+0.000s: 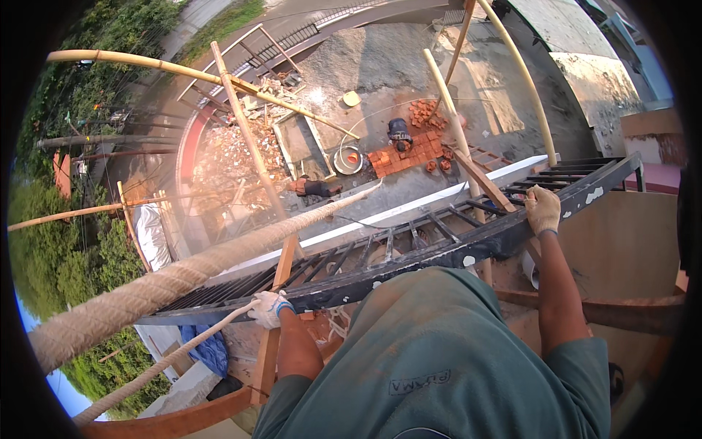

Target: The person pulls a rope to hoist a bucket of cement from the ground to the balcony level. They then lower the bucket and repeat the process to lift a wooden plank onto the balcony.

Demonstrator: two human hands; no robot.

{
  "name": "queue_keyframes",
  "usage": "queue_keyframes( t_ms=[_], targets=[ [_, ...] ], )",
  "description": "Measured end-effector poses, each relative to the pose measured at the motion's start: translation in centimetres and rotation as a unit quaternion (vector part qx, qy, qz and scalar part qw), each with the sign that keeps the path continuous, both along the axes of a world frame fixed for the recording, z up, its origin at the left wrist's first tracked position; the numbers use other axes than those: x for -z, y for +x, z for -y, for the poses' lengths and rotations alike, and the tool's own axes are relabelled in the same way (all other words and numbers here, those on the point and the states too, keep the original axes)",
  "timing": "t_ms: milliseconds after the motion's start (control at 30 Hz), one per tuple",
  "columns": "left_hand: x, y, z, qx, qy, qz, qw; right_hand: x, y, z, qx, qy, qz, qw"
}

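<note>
A black metal railing [439, 267] with patches of white crosses in front of me, its bars running out on the far side. My right hand [542, 211], in a pale work glove, is closed over its top edge at the right. On the left, my gloved left hand [270, 309] is closed around a thin stretch of rope [175, 355] beside the railing; the fingertips are partly hidden. Another stretch, a thick twisted rope [205, 267], looms close to the camera and slants from the lower left toward the middle, beyond the railing.
Bamboo poles [241, 139] and wooden planks [482, 179] rise around the railing. Far below are stacked red bricks [406, 154], a round metal tub [348, 160], a rubble heap [238, 157] and a sand pile [358, 58]. Two people [399, 133] work down there. Trees [66, 241] stand left.
</note>
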State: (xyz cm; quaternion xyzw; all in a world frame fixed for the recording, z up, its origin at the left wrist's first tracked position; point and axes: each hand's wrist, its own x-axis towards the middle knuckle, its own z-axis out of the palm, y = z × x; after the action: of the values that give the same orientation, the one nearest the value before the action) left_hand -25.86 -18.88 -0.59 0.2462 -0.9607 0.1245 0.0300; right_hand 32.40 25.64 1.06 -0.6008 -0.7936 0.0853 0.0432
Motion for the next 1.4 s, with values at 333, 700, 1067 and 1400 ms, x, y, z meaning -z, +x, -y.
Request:
queue_keyframes(
  t_ms=[333,700,1067,1400],
  targets=[
    [-0.8,0.0,-0.3,0.023,-0.022,0.043,0.999,-0.9,-0.7,0.2,0.009,-0.016,0.003,1.000],
    [-1.4,0.2,-1.5,-0.004,0.004,0.013,1.000,-0.4,-0.2,0.4,0.019,-0.014,0.004,1.000],
    [-1.6,0.3,-1.3,0.027,-0.025,0.064,0.997,-0.2,-0.1,0.2,0.015,-0.017,0.024,0.999],
    [-0.4,-0.1,-0.3,-0.016,0.005,0.002,1.000,-0.3,-0.2,0.1,0.008,-0.022,0.021,1.000]
  ],
)
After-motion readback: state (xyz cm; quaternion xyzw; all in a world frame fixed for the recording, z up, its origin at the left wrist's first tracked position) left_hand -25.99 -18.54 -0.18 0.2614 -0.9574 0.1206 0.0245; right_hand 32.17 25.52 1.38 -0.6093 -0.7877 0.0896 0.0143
